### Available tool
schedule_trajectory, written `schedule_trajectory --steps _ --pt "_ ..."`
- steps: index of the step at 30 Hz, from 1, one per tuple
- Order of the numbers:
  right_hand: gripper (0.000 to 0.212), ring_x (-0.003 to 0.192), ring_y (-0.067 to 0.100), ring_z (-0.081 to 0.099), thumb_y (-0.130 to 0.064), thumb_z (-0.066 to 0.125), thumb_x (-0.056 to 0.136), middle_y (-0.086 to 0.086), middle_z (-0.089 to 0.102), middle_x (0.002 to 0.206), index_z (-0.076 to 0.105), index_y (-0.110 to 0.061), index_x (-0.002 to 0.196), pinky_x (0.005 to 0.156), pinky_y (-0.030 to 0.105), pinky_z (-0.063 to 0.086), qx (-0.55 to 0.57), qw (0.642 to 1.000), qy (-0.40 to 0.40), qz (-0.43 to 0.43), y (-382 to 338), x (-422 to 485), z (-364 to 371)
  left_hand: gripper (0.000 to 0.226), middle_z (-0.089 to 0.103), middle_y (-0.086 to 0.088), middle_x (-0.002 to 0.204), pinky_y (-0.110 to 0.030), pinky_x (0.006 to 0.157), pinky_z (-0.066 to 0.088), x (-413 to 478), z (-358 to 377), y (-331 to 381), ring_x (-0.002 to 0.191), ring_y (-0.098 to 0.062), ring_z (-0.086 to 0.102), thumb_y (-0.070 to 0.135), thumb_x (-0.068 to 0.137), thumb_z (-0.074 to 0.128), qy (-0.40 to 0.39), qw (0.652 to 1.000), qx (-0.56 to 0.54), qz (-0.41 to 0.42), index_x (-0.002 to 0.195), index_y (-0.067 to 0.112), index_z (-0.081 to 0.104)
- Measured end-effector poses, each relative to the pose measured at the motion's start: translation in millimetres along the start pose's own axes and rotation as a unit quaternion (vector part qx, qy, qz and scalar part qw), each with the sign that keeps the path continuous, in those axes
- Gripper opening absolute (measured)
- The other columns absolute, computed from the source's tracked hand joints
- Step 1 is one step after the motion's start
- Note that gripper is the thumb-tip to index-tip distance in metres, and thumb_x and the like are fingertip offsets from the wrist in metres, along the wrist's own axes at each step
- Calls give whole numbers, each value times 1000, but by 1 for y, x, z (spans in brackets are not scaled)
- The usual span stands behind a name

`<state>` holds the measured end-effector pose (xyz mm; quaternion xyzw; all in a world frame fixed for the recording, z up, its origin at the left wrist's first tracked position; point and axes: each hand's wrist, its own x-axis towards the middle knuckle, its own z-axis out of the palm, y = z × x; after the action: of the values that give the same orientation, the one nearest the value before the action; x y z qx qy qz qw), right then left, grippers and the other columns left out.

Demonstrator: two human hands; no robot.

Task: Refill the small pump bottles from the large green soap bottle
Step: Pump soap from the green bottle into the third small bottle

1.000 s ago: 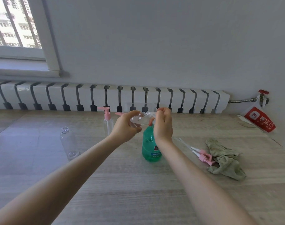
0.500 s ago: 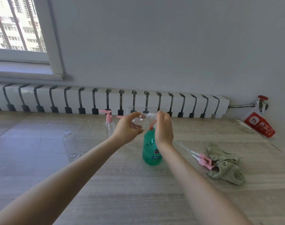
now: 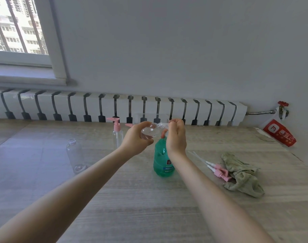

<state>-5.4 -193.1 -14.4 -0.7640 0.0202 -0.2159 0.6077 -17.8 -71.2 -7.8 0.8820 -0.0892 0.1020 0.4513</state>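
My left hand (image 3: 135,137) holds a small clear bottle (image 3: 150,131) on its side in the air, neck pointing right. My right hand (image 3: 176,135) is closed around that neck end; what it grips there is hidden by the fingers. Right below and behind both hands the large green soap bottle (image 3: 162,161) stands upright on the table. An uncapped clear bottle (image 3: 74,155) stands at the left. A clear bottle with a pink pump (image 3: 117,133) stands behind my left hand. Two loose pink pumps (image 3: 218,170) lie at the right.
A crumpled greenish cloth (image 3: 242,176) lies beside the loose pumps. A white radiator (image 3: 114,107) runs along the table's far edge, with a red valve (image 3: 283,104) and a red-and-white packet (image 3: 279,135) at the far right. The wooden table (image 3: 149,207) spreads toward me.
Both hands stay on the held bottle above the green bottle and have shifted only slightly. The view has drifted a little to the left.
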Motion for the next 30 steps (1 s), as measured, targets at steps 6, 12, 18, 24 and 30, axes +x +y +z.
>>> schedule_trajectory --steps 6,12,18,24,30 --pt "16 58 12 51 -19 31 98 -7 48 59 43 -22 88 60 27 40 -6 1000 8 -25 1 -1 0 51 53 -3 134 -9 70 45 -3 2 0 83 -1 54 1 82 67 -4 1000 -12 0 129 14 52" --pt "21 57 11 51 -32 27 91 -5 52 59 45 -20 90 59 27 40 -12 1000 9 -15 2 -2 2 52 52 -2 135 -11 73 44 -4 2 1 81 1 53 2 83 68 -3 1000 -13 0 130 15 51" --pt "27 62 8 50 -32 28 101 -2 57 66 48 -15 98 58 24 32 -35 999 -4 13 1 0 1 50 56 4 127 -18 83 46 -3 0 2 87 -3 59 0 82 68 -8 999 -31 1 126 17 53" --pt "32 70 2 48 -43 33 99 -11 53 70 50 -18 109 60 22 31 -38 997 -12 60 -5 -1 -5 54 61 3 114 -24 87 48 -2 -4 3 89 -6 60 3 81 69 1 1000 -15 -3 131 16 51" --pt "54 74 9 52 -72 26 87 -9 53 73 54 -26 83 74 33 39 -35 996 -38 72 5 -4 -7 56 65 -1 114 -27 87 50 0 -3 0 90 -12 66 4 80 71 4 1000 -17 -2 131 16 51"
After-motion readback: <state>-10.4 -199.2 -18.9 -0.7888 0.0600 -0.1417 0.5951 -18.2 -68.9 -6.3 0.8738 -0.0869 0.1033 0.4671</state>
